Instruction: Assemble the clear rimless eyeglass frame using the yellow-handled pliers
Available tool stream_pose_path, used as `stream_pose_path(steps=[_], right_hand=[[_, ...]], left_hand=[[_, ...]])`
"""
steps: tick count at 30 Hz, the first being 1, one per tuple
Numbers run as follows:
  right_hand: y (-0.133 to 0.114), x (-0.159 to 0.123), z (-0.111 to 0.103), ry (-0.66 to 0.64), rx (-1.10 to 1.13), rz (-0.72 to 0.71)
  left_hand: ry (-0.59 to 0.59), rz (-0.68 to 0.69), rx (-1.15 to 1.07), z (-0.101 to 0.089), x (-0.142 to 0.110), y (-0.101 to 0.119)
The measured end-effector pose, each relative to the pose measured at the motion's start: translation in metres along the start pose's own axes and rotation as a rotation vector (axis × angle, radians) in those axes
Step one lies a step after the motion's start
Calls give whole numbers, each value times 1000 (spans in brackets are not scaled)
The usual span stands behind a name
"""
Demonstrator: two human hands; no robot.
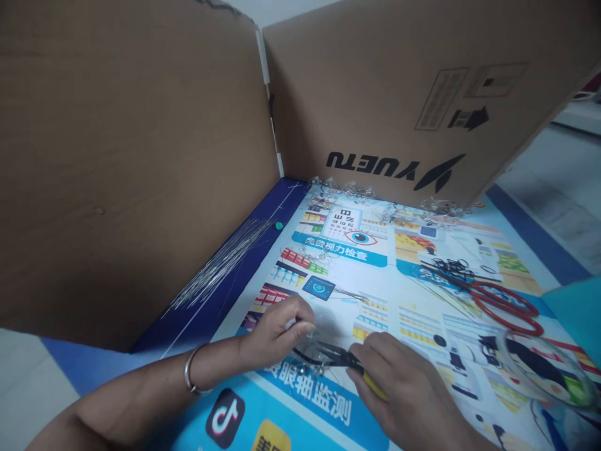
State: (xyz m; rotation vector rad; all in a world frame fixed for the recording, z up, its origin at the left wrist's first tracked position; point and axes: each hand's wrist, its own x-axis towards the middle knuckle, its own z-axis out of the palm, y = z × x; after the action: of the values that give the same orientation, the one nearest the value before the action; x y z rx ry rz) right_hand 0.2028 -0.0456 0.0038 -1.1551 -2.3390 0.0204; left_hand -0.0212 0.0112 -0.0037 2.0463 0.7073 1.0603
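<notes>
My right hand grips pliers with dark jaws and a yellow handle. The jaws point left and reach a small piece with clear beads and a dark band. At the left end of that piece is my left hand, its thumb and forefinger pinched together on it. A metal bangle circles the left wrist. Which part lies between the fingertips, and whether the jaws grip anything, is too blurred to tell.
Cardboard panels rise at the left and back. Thin wires lie by the left panel. Red-handled scissors and black rings sit right, near a clear round container. Clear beaded pieces line the back of the printed sheet.
</notes>
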Motion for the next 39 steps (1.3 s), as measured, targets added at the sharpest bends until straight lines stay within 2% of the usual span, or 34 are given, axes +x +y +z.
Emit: stream_pose_path(steps=[4,9,20,29,34,39], right_hand=[[-6,1,-6,-61,-115,-47],[-12,0,-2,-96,-182,-52],[-27,4,-11,-102,-177,-31],[-34,6,-4,-75,-454,-84],[-37,4,-2,-121,-418,-85],[-42,4,-5,-98,-332,-80]], left_hand=[[-4,-14,13,-2,1,0],[-27,-68,20,-3,3,2],[-25,-122,-20,-4,4,12],[-18,-169,-38,-3,2,13],[-24,-199,-54,-3,2,14],[-33,-215,-85,-3,1,14]])
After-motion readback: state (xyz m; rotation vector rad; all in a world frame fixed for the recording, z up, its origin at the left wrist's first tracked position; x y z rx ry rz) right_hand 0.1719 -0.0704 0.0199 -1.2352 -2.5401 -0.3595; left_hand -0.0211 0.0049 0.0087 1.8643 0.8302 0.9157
